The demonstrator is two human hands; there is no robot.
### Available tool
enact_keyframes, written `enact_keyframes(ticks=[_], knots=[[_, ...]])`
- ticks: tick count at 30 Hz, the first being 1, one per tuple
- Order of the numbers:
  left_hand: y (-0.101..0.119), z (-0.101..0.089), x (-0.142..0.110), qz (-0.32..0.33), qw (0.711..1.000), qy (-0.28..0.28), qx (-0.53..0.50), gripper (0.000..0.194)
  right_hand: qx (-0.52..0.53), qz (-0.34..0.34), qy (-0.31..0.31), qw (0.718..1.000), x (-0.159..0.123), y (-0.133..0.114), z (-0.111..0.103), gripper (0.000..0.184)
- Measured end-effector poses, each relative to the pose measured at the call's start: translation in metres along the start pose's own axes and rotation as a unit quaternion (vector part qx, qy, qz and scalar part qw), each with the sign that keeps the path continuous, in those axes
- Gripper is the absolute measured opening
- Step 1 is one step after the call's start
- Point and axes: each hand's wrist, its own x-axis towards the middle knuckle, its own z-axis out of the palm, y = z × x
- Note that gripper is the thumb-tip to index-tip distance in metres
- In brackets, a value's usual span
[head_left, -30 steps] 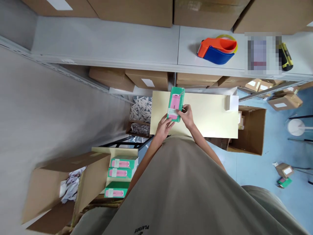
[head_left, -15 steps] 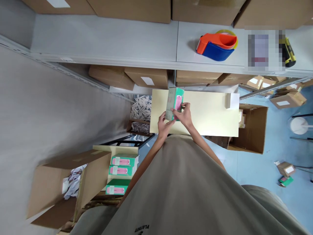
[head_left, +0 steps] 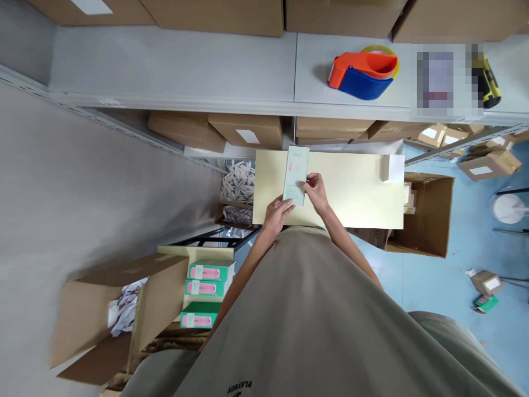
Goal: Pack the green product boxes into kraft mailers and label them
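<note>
Over the pale yellow tabletop [head_left: 351, 193], both my hands hold a tall product box [head_left: 295, 171]. Its light green panel, with small pink pictures and print, faces up at me. My left hand [head_left: 278, 213] grips the lower left corner, thumb across the front. At the right edge, my right hand [head_left: 316, 192] pinches the box between thumb and bent fingers. More green boxes with a pink bottle-shaped picture, such as this one [head_left: 204, 288], lie on a stand to my left.
An orange and blue tape dispenser [head_left: 363, 74] and a yellow-black cutter [head_left: 491, 82] lie on the shelf ahead. A small white box [head_left: 393, 168] sits at the table's right end. Open cartons stand right [head_left: 430, 215] and lower left [head_left: 161, 309]. White pieces [head_left: 238, 182] fill a bin beside the table.
The box has turned in my hands: its green side with the large pink picture has rotated out of sight, and the pale panel now faces me. Both hands keep hold.
</note>
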Motion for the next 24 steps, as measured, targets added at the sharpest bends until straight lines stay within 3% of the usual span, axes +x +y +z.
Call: enact_keyframes(ticks=[3,7,10,12,16,18,24], knots=[[-0.003,0.002,0.003,0.041,0.998,0.028,0.04,0.054,0.01,0.007,0.023,1.0,-0.002,-0.007,0.003,0.071],[-0.01,0.007,0.005,0.114,0.982,0.107,0.109,0.068,-0.051,-0.014,0.045,0.998,-0.002,-0.009,0.009,0.104],[-0.012,0.009,0.003,0.143,0.973,0.115,0.141,0.075,-0.082,-0.019,0.063,0.995,0.001,-0.003,0.01,0.109],[-0.01,0.008,0.003,0.119,0.981,0.096,0.122,0.072,-0.074,-0.001,0.066,0.995,0.003,0.003,0.007,0.107],[-0.005,0.0,0.003,-0.031,0.999,0.009,0.021,0.051,-0.029,0.034,0.042,0.998,0.006,0.013,-0.002,0.099],[-0.003,-0.002,0.004,-0.068,0.998,-0.011,0.0,0.044,-0.015,0.03,0.022,0.999,0.006,0.013,-0.005,0.1],[-0.003,0.0,0.009,-0.005,1.0,0.001,0.029,0.048,-0.009,0.018,-0.021,1.0,0.007,0.004,-0.005,0.109]])
